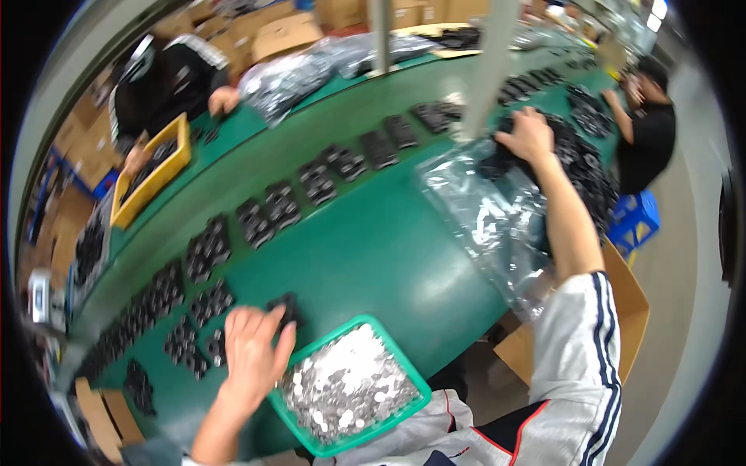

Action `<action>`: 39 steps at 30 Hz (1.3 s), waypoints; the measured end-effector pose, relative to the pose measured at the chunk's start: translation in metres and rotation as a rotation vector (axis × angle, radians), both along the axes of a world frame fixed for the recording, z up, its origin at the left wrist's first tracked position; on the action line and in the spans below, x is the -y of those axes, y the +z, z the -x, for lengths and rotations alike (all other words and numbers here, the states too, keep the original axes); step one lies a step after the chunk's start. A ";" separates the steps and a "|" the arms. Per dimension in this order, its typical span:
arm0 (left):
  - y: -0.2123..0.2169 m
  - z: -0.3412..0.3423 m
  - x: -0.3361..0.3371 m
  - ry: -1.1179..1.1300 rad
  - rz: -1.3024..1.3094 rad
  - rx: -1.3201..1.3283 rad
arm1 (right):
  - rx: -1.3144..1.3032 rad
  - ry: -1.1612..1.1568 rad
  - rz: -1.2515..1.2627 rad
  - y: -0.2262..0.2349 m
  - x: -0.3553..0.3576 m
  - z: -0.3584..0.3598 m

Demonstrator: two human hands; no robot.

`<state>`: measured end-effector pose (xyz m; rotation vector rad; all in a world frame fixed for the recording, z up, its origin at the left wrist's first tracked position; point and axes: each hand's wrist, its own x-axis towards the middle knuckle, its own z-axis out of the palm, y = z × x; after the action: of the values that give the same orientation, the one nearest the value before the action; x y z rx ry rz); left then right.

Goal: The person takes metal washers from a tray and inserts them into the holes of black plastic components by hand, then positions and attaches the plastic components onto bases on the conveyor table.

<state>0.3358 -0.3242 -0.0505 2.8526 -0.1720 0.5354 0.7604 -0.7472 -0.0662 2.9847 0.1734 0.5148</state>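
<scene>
Resting my left hand (252, 349) low over the counter (373, 256), fingertips meeting a black part (291, 304) just beyond the left corner of a green basket (373, 429). Left grip: index finger and thumb are standing slightly apart; I can't tell whether they're clamping the part. My right hand (530, 136) is lying on a pile of black parts (579, 159) toward the counter's right, fingers bending down. The tips are hiding among the parts, so I can't tell whether that grip is holding anything. A clear plastic bag (497, 225) is spreading beside the right forearm. Basket is sitting at the near edge, holding small silvery discs (350, 380). Black pieces (284, 203) are running in a line along the far side. Beyond them, a co-worker (183, 74) is having one hand at a yellow bin (159, 186). A cardboard box (629, 311) is standing beside my right sleeve.
</scene>
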 end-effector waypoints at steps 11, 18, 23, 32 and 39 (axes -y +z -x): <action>-0.020 -0.012 -0.014 0.033 0.033 -0.150 | 0.491 0.385 -0.214 0.021 0.005 0.051; -0.031 -0.020 -0.019 0.045 0.026 -0.430 | 0.272 0.977 -0.403 0.021 -0.168 0.198; -0.027 -0.021 -0.020 0.078 -0.048 -0.400 | 0.030 1.037 -0.290 -0.013 -0.226 0.261; -0.039 -0.037 -0.008 -0.076 0.226 -0.311 | -0.482 0.868 -0.678 -0.021 -0.210 0.270; -0.045 -0.050 0.004 -0.127 0.162 -0.172 | -0.569 0.732 -0.801 -0.034 -0.190 0.257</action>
<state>0.3861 -0.3283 -0.0959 2.6909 -0.2640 0.2638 0.5037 -0.5574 -0.1001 3.6699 1.4471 -0.3606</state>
